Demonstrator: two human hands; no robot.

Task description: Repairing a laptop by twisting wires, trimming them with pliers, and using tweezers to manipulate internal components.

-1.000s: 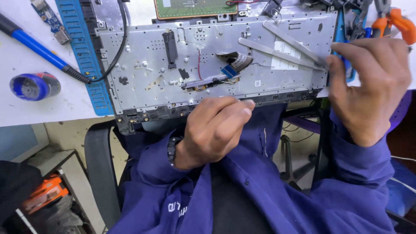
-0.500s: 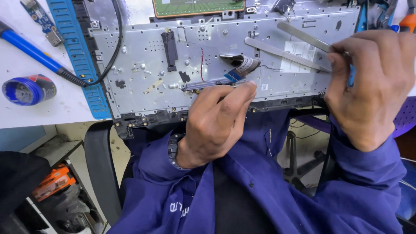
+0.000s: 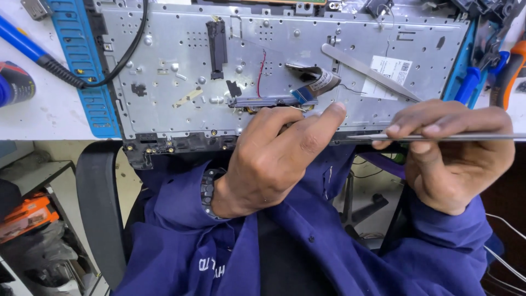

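My left hand (image 3: 274, 156) pinches at the flat ribbon cable (image 3: 315, 82), which lies just beyond its fingertips; my right hand (image 3: 455, 151) grips tweezers (image 3: 438, 137), long axis pointing left toward it.

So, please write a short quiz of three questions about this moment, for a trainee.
1. Which hand holds the metal tweezers?
2. True or false: the left hand rests at the near edge of the metal laptop panel, its fingers by the flat ribbon cable.
3. The black cable at the panel's left comes from a tool with a handle of which colour: A) blue, B) green, C) white?

Key:
1. The right hand, pinching them with the tips pointing towards the left hand.
2. True.
3. A, the blue-handled tool.
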